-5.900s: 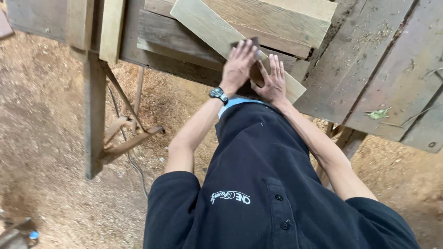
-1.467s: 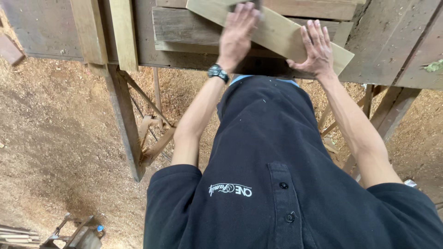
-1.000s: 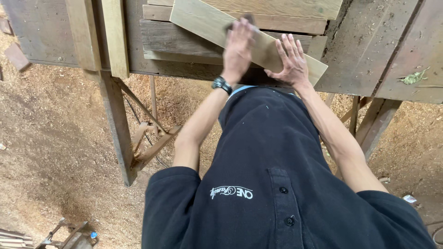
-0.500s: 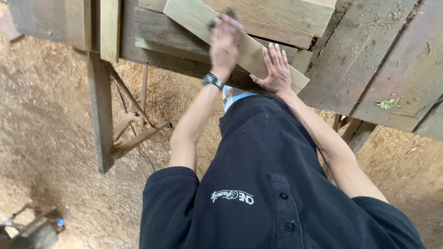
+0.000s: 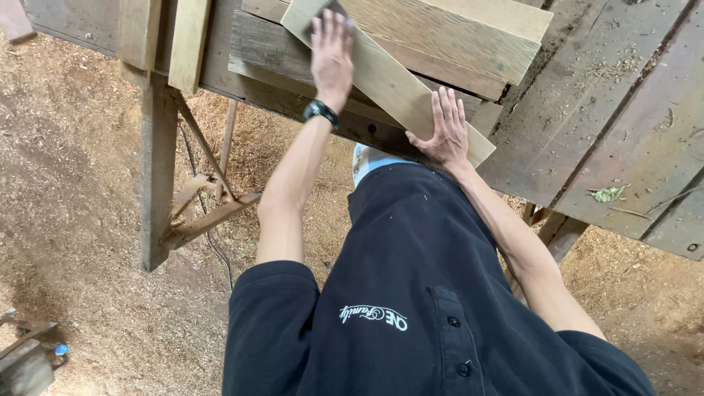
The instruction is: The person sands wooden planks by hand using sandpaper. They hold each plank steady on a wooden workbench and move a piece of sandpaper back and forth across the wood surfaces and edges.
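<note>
Both hands are flat on the pale plank (image 5: 389, 73) right now, and we can see a shift from half a second back: our left hand (image 5: 332, 55) has slid further up the board, now near its far end, while our right hand (image 5: 444, 130) holds close to the near end by our body. A second and a half ago the two hands sat almost level, so the left is sweeping back and forth while the right pins the plank.

We have the left hand palm down, fingers together and a little blurred; something dark peeks out at the fingertips, but we cannot tell what it is. The right hand is open, fingers spread, pressing rather than gripping. Left arm nearly straight, black wristwatch (image 5: 321, 112) showing; right arm bent at the elbow.

The plank lies slantwise across a stack of boards (image 5: 469, 37) on the rough wooden table (image 5: 609, 110), with a sawdust floor (image 5: 66, 183) below.
</note>
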